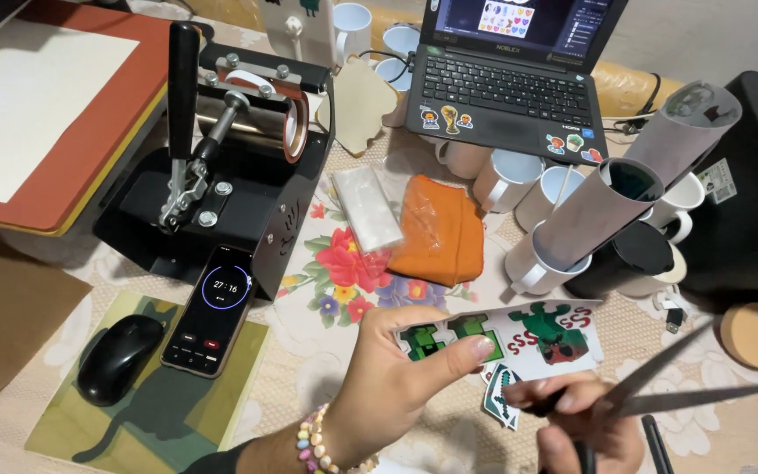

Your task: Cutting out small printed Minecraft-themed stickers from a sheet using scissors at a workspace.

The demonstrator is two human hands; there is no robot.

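Scissors [660,386] are sitting in the right hand [585,430], blades parted and blurred, tips aiming out to the right edge of the head view; the fingers are curled shut around the dark handles low in the frame. The left hand [396,369] is pinching a printed paper strip [519,338] between thumb and forefingers at its left end, clamped firmly, and is lifting it clear of the floral tablecloth [344,272], seemingly so that the blades can reach its edges from the right without catching the cloth. That strip is hovering in the lower middle of the picture, its long axis running roughly left to right with a slight upward tilt toward the right, printed side up toward the camera, green and red figures showing. A smaller cut piece [502,395] is hanging just below it. A bead bracelet [313,439] is circling the left wrist. Farther off, a phone [210,309] showing a running timer is leaning against the black mug press [230,158], probably to be read at a glance, and a mouse [118,358] is lying beside it. White mugs [502,180], some wrapped in paper sleeves, are clustering near the laptop [511,79], with an orange cloth [436,228] between.
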